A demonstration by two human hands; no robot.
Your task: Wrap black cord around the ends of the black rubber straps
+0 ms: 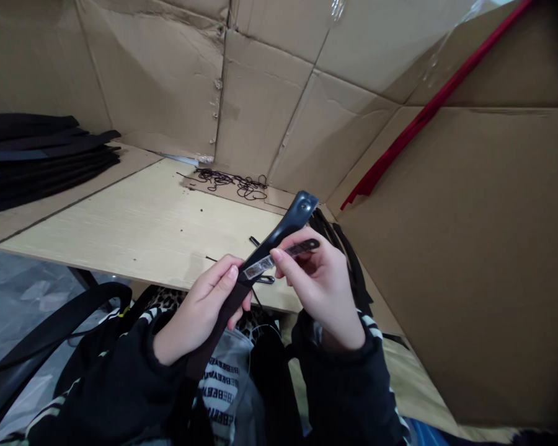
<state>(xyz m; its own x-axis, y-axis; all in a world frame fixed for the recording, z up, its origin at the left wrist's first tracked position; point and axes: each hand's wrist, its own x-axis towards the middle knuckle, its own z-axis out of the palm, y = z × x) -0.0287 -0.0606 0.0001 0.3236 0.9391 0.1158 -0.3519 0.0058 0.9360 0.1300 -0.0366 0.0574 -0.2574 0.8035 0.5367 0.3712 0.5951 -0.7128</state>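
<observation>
My left hand [208, 305] is closed around a dark strap [223, 310] that runs up from my lap. The strap's upper end is a smooth, glossy dark piece [286, 224] with a small hole near its tip. My right hand [323, 288] pinches a slim, flat dark strip [302, 248] between thumb and fingers. That strip has a hole at one end and a clear, shiny section [259, 266] at the other, lying over the strap near my left thumb. Beneath my hands, a small black looped piece [266, 280] is partly hidden.
Dark straps [41, 155] lie stacked at the left, and more black straps [353, 260] lie at the right. Loose dark cords [232, 181] tangle at the back of the light board table [121, 217]. Cardboard walls [270, 93] enclose the table, with a red strip [428, 111] hanging along the right side.
</observation>
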